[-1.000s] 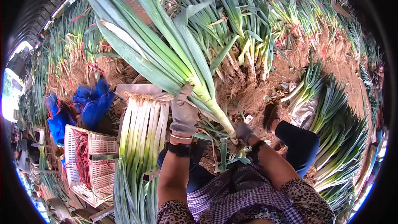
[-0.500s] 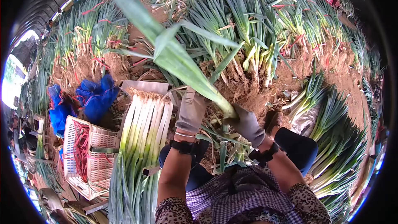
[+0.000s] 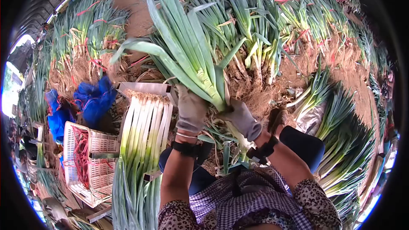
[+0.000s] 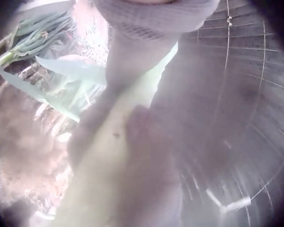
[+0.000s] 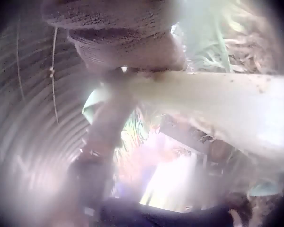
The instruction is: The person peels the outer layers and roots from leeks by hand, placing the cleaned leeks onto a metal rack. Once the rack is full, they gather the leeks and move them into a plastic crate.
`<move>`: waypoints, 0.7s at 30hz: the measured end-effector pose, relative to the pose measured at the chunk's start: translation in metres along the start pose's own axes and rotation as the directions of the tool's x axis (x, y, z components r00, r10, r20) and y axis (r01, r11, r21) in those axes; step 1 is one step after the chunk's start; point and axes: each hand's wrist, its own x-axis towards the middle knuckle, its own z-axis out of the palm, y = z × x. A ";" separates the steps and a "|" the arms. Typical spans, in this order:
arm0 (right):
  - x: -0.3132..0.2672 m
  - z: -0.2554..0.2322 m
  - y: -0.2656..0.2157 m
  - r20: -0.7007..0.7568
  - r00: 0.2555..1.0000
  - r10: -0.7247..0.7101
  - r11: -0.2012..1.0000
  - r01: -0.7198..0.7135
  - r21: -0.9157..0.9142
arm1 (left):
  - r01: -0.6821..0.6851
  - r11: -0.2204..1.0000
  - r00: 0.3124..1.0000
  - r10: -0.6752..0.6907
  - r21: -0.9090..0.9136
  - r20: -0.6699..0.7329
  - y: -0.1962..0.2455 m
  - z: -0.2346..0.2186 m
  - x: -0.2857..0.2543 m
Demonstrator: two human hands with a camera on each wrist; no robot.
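A large leek (image 3: 204, 81) with broad green leaves slants up and away in front of the person. My gloved left hand (image 3: 191, 108) grips it on the left side; in the left wrist view its pale stalk (image 4: 104, 161) runs between the blurred fingers and thumb. My gloved right hand (image 3: 242, 119) holds the stalk just below the leaves. From there the white stalk (image 5: 217, 101) extends to the right in the right wrist view. Lower left, a row of trimmed leeks (image 3: 142, 123) lies in a metal frame (image 3: 145, 88), roots toward the far end.
A white plastic basket (image 3: 102, 168) with red ties (image 3: 83, 157) stands at left, blue netting (image 3: 93, 100) beyond it. Bundled leeks (image 3: 251, 30) with roots stand ahead. More loose leeks (image 3: 345, 140) lie at right, beside the person's bent leg (image 3: 302, 147).
My right hand has moved up from the root end to just below the leaves. The leek has swung from leaning left to more upright, its leaves spreading. The left hand stays near the same spot.
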 end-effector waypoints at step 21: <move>-0.018 0.002 0.045 -0.078 0.915 0.395 0.917 -0.398 -0.028 | 0.179 0.966 0.937 -0.110 0.186 -0.332 -0.012 -0.014 0.008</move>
